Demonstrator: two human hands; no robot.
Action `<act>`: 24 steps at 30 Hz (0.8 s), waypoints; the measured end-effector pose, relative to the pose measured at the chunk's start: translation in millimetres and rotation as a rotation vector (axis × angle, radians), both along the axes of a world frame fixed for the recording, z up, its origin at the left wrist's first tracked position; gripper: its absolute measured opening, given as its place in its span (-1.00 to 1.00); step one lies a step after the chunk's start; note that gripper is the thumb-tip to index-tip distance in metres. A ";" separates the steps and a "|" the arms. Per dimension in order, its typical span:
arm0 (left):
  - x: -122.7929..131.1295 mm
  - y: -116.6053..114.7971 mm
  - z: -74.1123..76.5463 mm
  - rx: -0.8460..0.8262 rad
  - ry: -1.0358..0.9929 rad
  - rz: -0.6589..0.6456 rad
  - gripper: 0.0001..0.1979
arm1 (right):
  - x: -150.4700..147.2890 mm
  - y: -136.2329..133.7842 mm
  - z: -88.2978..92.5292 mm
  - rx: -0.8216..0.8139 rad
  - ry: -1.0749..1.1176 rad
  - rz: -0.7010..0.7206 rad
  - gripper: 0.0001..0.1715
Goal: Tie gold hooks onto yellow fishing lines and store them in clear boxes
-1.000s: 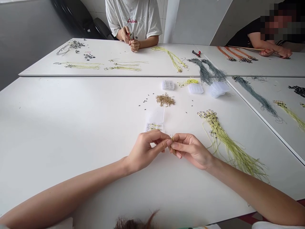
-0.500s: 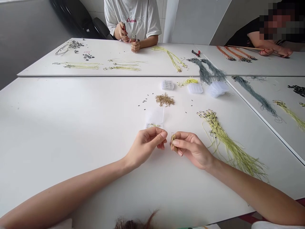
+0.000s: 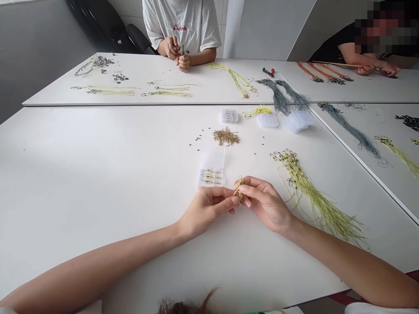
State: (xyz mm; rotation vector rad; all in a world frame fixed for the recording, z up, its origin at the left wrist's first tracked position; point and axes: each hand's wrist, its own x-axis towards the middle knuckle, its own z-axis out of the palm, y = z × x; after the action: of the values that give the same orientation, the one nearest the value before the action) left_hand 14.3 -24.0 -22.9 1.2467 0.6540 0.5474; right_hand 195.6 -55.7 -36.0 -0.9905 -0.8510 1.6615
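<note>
My right hand (image 3: pixel 263 200) pinches a small looped bundle of yellow fishing line (image 3: pixel 240 185) with a thin metal loop sticking up at its top. My left hand (image 3: pixel 212 207) has thumb and fingers closed on the lower left part of the same bundle, the fingertips of both hands nearly meeting. Just beyond my left hand lies an open clear plastic case (image 3: pixel 212 179), lid raised at the back, with several hooked yellow line pieces in rows. A long bundle of yellow lines with dark hooks (image 3: pixel 307 192) lies right of my right hand.
Further back are a pile of gold-coloured metal clips (image 3: pixel 226 137), a filled clear case (image 3: pixel 229 116), stacked clear cases (image 3: pixel 298 121) and grey-green line bundles (image 3: pixel 278 96). A co-worker in a white shirt (image 3: pixel 183 28) handles tools across the table; another leans at the right.
My left hand has moved right and slightly down to the bundle in my right hand, uncovering the rows in the open case. Across the table, the co-worker's hands have come closer together.
</note>
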 end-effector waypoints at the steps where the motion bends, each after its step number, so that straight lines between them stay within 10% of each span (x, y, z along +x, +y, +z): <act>1: 0.7 -0.4 -0.5 0.004 -0.001 0.004 -0.77 | -0.3 -0.2 -0.2 0.004 0.002 0.002 -0.91; 24: -1.4 2.3 -2.2 0.056 0.087 -0.032 -0.80 | -4.5 -2.6 -1.0 0.009 -0.012 0.017 -0.93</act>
State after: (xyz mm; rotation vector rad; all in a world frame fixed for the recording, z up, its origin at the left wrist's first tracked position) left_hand 12.9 -21.7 -25.1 1.3373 0.6944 0.4903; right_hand 191.1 -58.4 -37.0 -0.9904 -0.8771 1.6659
